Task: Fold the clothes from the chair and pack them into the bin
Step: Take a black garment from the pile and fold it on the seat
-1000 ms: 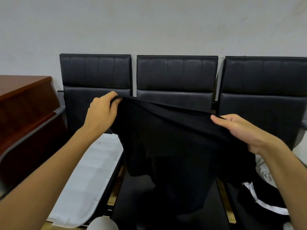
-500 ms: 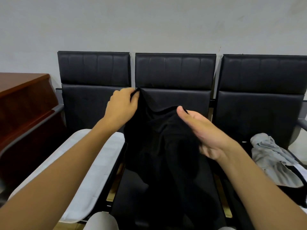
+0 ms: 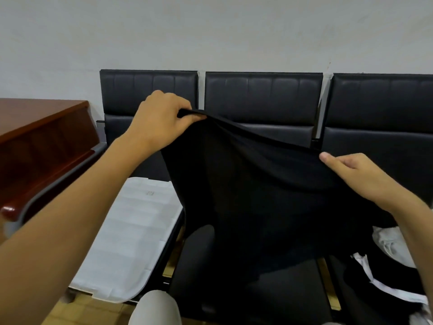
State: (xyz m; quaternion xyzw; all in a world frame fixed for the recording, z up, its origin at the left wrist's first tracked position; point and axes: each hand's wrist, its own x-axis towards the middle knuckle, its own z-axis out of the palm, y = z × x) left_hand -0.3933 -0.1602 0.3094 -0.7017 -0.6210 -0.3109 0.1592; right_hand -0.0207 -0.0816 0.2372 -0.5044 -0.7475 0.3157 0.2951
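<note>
Holding a black garment [image 3: 264,195] stretched between both hands, we keep it raised in front of the middle chair [image 3: 262,99] of a row of three black chairs. Our left hand [image 3: 161,120] pinches its top edge, fingers curled around the cloth, up near the chair backs. Our right hand [image 3: 358,177] grips the same edge lower down and to the right, thumb on top. The cloth hangs down over the middle seat. On the left chair [image 3: 147,90] lies a flat white bag [image 3: 131,233]. On the right chair [image 3: 384,102] we see a heap of grey and black clothes [image 3: 389,249] with white trim. A brown wooden desk [image 3: 39,127] stands at far left.
</note>
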